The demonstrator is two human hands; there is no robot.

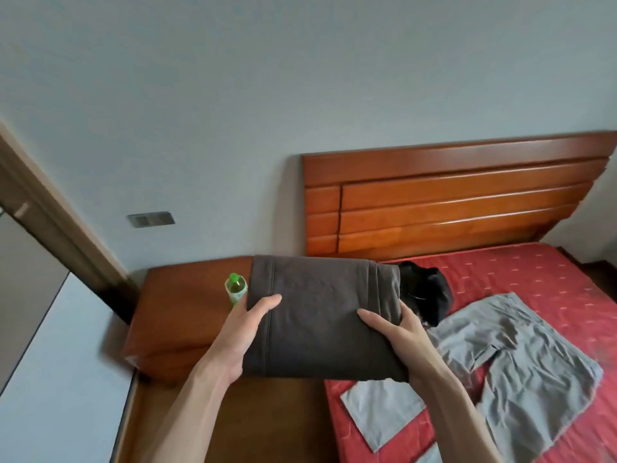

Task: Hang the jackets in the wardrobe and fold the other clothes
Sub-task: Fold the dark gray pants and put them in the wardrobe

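Fingers of the left hand (pixel 245 324) and right hand (pixel 397 335) curl round the short ends of a folded dark-brown garment (pixel 322 317), thumbs on top. It is held above the wooden nightstand (pixel 177 315), long axis from nine to three o'clock. Grey trousers (pixel 521 362) lie on the red mattress (pixel 534 272) at four o'clock.

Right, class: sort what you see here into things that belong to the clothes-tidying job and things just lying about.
Part of the job: folded dark garment, held by left hand and right hand; grey trousers; black garment.

Lying about: green bottle; wall socket.
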